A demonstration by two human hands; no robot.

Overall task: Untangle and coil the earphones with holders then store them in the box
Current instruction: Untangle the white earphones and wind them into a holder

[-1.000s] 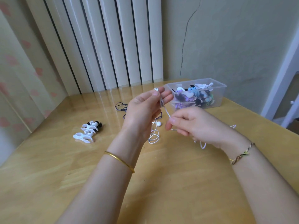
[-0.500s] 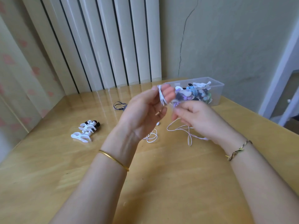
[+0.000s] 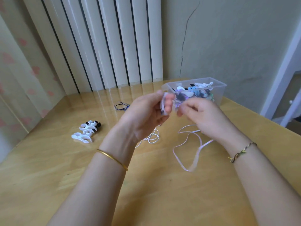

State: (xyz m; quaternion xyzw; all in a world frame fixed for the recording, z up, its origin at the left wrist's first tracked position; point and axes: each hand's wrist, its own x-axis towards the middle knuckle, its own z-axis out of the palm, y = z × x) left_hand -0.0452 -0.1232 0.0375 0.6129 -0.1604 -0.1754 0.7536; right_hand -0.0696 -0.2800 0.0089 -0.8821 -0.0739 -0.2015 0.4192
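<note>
My left hand (image 3: pixel 146 115) is raised over the table and holds a small bundle of white earphone cable wound around its fingers. My right hand (image 3: pixel 203 115) is close beside it, fingers curled, pinching the same white cable (image 3: pixel 187 144), whose loose length hangs down and loops on the table. A second white loop (image 3: pixel 153 137) lies below my left hand. The clear plastic box (image 3: pixel 219 88) stands behind my hands, holding several coiled earphones. White and black holders (image 3: pixel 86 131) lie in a small pile at the left.
A dark blue earphone cable (image 3: pixel 121 106) lies on the wooden table (image 3: pixel 48 185) behind my left hand. White vertical slats and a cracked wall close off the back. The table's right edge runs near the box.
My right hand has risen from lower down to beside my left fingers. More white cable is wound on my left fingers, and the loose length has been drawn into loops at the right.
</note>
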